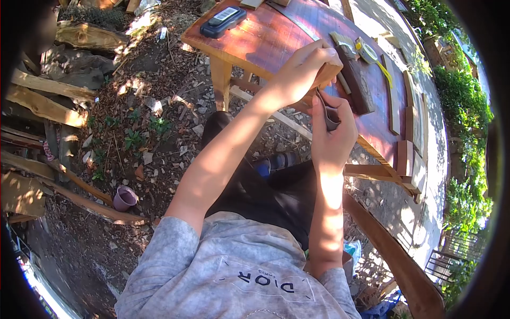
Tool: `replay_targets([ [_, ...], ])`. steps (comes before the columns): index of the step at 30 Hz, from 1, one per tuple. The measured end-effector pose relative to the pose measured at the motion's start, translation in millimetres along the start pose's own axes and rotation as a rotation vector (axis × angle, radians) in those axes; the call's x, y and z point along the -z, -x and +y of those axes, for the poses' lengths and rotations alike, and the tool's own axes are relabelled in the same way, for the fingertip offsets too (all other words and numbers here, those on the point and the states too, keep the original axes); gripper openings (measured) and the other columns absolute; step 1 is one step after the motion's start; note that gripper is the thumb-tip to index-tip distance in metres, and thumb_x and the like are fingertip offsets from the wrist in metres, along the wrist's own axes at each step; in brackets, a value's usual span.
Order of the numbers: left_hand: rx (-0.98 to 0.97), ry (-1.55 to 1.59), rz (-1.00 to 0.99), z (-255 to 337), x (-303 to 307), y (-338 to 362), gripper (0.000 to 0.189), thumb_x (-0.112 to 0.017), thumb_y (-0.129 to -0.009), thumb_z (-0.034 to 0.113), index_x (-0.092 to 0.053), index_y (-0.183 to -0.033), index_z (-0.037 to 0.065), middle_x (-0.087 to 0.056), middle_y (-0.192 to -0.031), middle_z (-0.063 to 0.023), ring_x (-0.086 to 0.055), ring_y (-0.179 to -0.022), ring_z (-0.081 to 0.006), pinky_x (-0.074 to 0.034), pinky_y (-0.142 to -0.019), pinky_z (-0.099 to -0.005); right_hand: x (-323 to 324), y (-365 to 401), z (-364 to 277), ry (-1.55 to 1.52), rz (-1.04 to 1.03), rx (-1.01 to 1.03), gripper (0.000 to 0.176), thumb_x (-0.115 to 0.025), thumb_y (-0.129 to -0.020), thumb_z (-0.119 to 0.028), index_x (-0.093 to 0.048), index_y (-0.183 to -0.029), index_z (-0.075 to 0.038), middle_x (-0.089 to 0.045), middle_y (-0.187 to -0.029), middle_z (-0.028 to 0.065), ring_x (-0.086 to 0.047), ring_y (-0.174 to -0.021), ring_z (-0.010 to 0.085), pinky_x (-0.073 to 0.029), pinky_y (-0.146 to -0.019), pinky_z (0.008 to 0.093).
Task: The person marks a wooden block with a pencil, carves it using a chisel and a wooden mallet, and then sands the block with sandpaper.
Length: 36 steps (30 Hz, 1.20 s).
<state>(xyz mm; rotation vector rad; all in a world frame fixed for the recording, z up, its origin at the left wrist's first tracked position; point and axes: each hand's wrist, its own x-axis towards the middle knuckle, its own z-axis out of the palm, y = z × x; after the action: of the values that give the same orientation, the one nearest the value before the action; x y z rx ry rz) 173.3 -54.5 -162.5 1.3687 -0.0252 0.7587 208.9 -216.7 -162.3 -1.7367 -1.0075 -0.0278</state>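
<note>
Sun-dappled wooden table [268,45] outdoors, left hand [302,66] pinching wooden piece [326,76], right hand [340,130] pinching folded sheet [332,119]

The reddish-brown wooden table [271,34] has a smooth, glossy top; the small orange-brown wooden block [328,73] looks smooth. The folded dark-brown sheet [331,115] is thin and matt (paper or cloth, impossible to tell). The black oblong case [223,22] resembles hard plastic. Split pale-brown logs [90,37] look rough; the mottled grey T-shirt [186,271] is matt cloth.
</note>
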Motion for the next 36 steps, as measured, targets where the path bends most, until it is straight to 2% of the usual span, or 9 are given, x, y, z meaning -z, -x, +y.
replay_targets([
  [4, -0.016, -0.066, 0.015, -3.8, 1.7, -1.4, 0.045, -0.048, -0.109, 0.045, -0.061, -0.112, 0.003, -0.068, -0.094, -0.0097, -0.068, -0.086, -0.0176, -0.054, -0.08, -0.0325, -2.9, -0.8, 2.3, -0.076, 0.018, 0.038, 0.017, -0.078, -0.099, -0.006, -0.069, -0.109, 0.005, -0.074, -0.097, 0.0142, -0.073, -0.085, 0.018, -0.056, -0.08, 0.031],
  [6, 0.106, 0.027, 0.057, 0.5, -1.7, -2.0, 0.046, -0.049, -0.108, 0.046, -0.061, -0.112, 0.002, -0.068, -0.093, -0.0097, -0.068, -0.086, -0.0177, -0.055, -0.08, -0.0329, -3.1, 0.0, 1.4, -0.08, 0.022, 0.032, 0.017, -0.077, -0.099, -0.006, -0.069, -0.109, 0.005, -0.074, -0.098, 0.0152, -0.074, -0.086, 0.0195, -0.057, -0.08, 0.032],
  [10, 0.126, -0.016, 0.105, 9.0, -9.0, 2.0, 0.046, -0.052, -0.105, 0.046, -0.063, -0.11, 0.002, -0.068, -0.092, -0.0101, -0.068, -0.085, -0.0179, -0.055, -0.079, -0.0331, -0.4, 0.4, 0.1, -0.084, 0.0, -0.004, 0.019, -0.078, -0.098, -0.007, -0.069, -0.11, 0.004, -0.074, -0.097, 0.016, -0.075, -0.086, 0.0215, -0.057, -0.081, 0.0329],
  [22, -0.073, -0.187, 0.06, -1.0, -7.5, 8.1, 0.049, -0.051, -0.105, 0.046, -0.067, -0.103, 0.001, -0.071, -0.09, -0.0106, -0.068, -0.079, -0.0184, -0.055, -0.078, -0.0328, -5.0, 9.3, 7.5, -0.199, 0.028, -0.06, 0.021, -0.079, -0.098, -0.01, -0.07, -0.112, 0.002, -0.076, -0.097, 0.0139, -0.075, -0.089, 0.0196, -0.057, -0.083, 0.0332],
  [27, 0.011, 0.011, 0.109, -8.8, -12.9, 5.9, 0.033, -0.057, -0.106, 0.034, -0.066, -0.1, 0.003, -0.065, -0.085, -0.0053, -0.064, -0.076, -0.0135, -0.053, -0.07, -0.0319, -6.4, 13.7, 12.5, -0.286, 0.014, -0.093, 0.021, -0.078, -0.099, -0.01, -0.068, -0.112, 0.003, -0.075, -0.097, 0.0138, -0.075, -0.089, 0.0197, -0.057, -0.084, 0.0321],
  [30, 0.089, 0.002, 0.179, -2.4, -22.5, 11.6, 0.037, -0.06, -0.11, 0.043, -0.065, -0.108, 0.006, -0.066, -0.091, -0.0021, -0.065, -0.085, -0.0124, -0.052, -0.079, -0.027, -2.3, 17.9, 15.0, -0.317, 0.036, -0.102, 0.018, -0.075, -0.101, -0.008, -0.068, -0.111, 0.004, -0.074, -0.096, 0.0142, -0.073, -0.086, 0.0192, -0.056, -0.081, 0.0325],
  [31, 0.11, 0.007, 0.201, 2.9, -29.2, 13.9, 0.037, -0.058, -0.111, 0.042, -0.065, -0.105, 0.006, -0.066, -0.09, -0.0021, -0.065, -0.084, -0.0115, -0.052, -0.079, -0.0273, 0.7, 18.5, 17.2, -0.306, 0.046, -0.055, 0.014, -0.072, -0.102, -0.006, -0.069, -0.111, 0.005, -0.072, -0.095, 0.0154, -0.071, -0.083, 0.0214, -0.056, -0.079, 0.0334],
  [32, -0.006, 0.002, 0.183, -5.4, -28.8, 11.4, 0.036, -0.056, -0.112, 0.039, -0.065, -0.104, 0.005, -0.066, -0.089, -0.0017, -0.064, -0.082, -0.0115, -0.051, -0.077, -0.0274, 4.3, 18.8, 17.0, -0.307, 0.06, -0.038, 0.013, -0.072, -0.102, -0.005, -0.069, -0.111, 0.005, -0.072, -0.095, 0.0159, -0.071, -0.083, 0.0225, -0.055, -0.079, 0.0336],
  [36, 0.073, -0.007, 0.231, -4.6, -48.8, 9.2, 0.035, -0.056, -0.112, 0.037, -0.066, -0.104, 0.005, -0.066, -0.089, -0.0031, -0.065, -0.083, -0.0127, -0.051, -0.077, -0.0283, 18.2, 19.7, 23.3, -0.251, 0.09, 0.022, 0.011, -0.07, -0.103, -0.002, -0.069, -0.111, 0.005, -0.071, -0.096, 0.0176, -0.071, -0.084, 0.0263, -0.055, -0.08, 0.0338],
])
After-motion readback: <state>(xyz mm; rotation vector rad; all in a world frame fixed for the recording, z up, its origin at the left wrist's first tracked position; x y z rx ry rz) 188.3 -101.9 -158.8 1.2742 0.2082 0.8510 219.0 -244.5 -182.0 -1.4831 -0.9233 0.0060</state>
